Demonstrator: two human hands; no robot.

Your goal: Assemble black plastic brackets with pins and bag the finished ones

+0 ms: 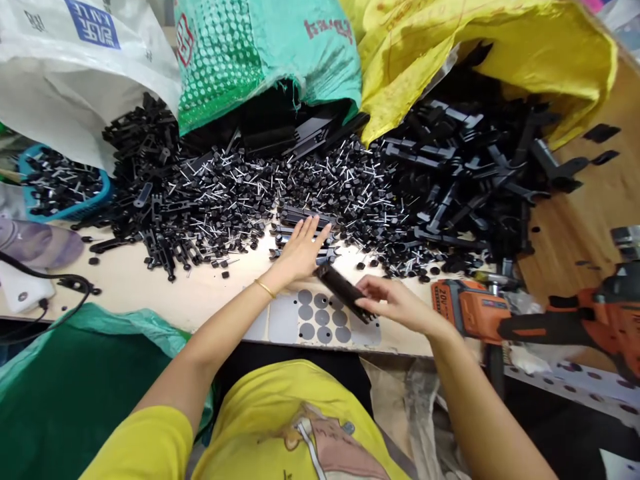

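Note:
My left hand (300,252) lies flat with its fingers stretched forward over a few long black plastic parts (306,217) lined up on the table. They are partly hidden under the hand. Between thumb and fingers, my right hand (393,300) grips one end of a long black plastic bar (345,291), tilted above the table's front edge. Below the bar is a grey sheet with several round discs (307,315). Beyond both hands spreads a heap of small black-capped metal pins (345,180).
Black plastic parts pile up on the right (450,167) and left (160,227). A white sack (75,73), a green sack (300,47) and a yellow sack (400,67) stand behind. An orange cordless drill (475,310) lies right; a blue basket (65,210) holds pins at left.

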